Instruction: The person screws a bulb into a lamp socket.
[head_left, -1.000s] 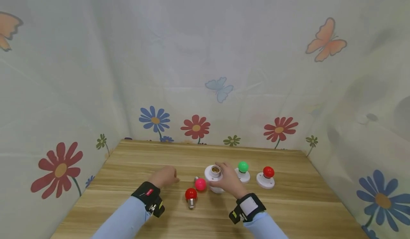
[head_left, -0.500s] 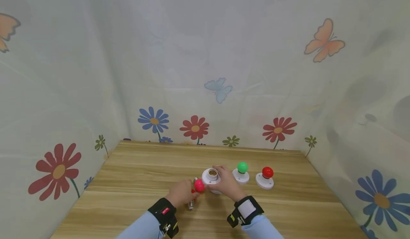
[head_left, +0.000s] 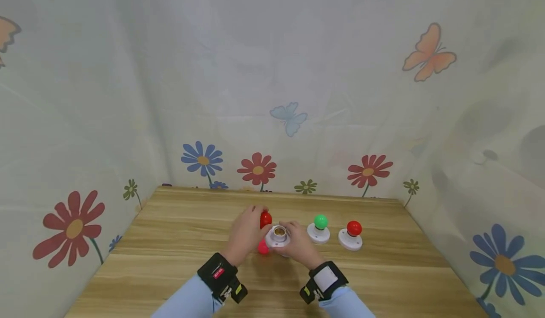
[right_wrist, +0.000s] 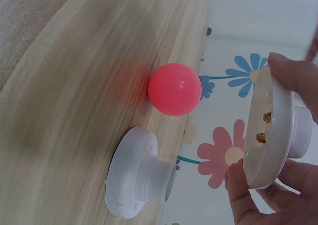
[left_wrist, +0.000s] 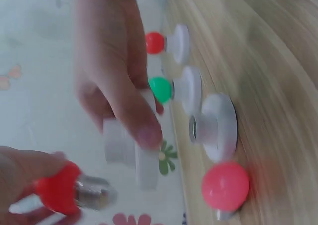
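My left hand grips a red light bulb by its globe, its metal screw base pointing toward the held socket in the left wrist view. In my right hand is a round white lamp socket, pinched by its flange and raised off the table. Its opening faces up in the head view; brass screws show on its underside in the right wrist view. Below, a second white socket stands bulbless on the table. A pink bulb lies beside it, partly hidden in the head view.
To the right on the wooden table stand a white socket with a green bulb and another with a red bulb. A flower-and-butterfly curtain encloses the back and sides.
My left hand moved right, took the red bulb from the table, and lifted it beside the socket. My right hand shifted slightly left, still holding the socket.
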Demonstrator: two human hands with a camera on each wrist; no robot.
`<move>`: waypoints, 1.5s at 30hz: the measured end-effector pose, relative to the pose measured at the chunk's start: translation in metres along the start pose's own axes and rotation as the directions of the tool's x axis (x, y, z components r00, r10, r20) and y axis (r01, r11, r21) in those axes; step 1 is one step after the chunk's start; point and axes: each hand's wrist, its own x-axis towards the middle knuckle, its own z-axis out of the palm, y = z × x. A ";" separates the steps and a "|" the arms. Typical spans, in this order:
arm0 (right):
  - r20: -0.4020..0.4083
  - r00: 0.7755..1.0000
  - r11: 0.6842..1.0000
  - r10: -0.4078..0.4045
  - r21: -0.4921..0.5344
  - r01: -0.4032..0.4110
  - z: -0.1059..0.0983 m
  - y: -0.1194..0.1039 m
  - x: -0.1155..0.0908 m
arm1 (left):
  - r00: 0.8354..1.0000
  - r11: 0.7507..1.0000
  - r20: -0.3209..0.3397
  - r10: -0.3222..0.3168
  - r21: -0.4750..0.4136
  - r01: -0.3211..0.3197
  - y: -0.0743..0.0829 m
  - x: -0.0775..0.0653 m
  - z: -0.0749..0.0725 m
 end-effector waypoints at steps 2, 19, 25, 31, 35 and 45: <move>0.004 1.000 1.000 0.005 0.020 -0.005 0.000 -0.001 0.000 | 0.995 0.991 -0.049 0.093 -0.090 -0.097 0.007 0.002 0.000; -0.030 0.999 0.997 -0.017 0.075 0.019 0.000 -0.003 -0.001 | 0.972 0.950 0.048 0.231 -0.227 -0.214 0.003 -0.003 0.018; -0.031 0.999 0.997 -0.012 0.074 0.015 -0.001 -0.003 -0.002 | 0.974 0.955 0.090 0.209 -0.231 -0.184 0.003 -0.001 0.015; -0.013 1.000 0.996 -0.014 0.091 0.015 -0.002 -0.003 -0.003 | 0.986 0.977 0.065 0.154 -0.158 -0.142 0.006 0.005 0.009; -0.002 1.000 0.993 -0.019 0.115 0.019 -0.001 -0.004 -0.003 | 0.988 0.988 0.026 0.151 -0.031 -0.150 0.009 0.007 0.006; 0.020 0.999 0.990 -0.033 0.141 0.030 0.001 -0.003 -0.004 | 0.992 0.995 0.078 0.096 -0.035 -0.093 0.013 0.007 0.004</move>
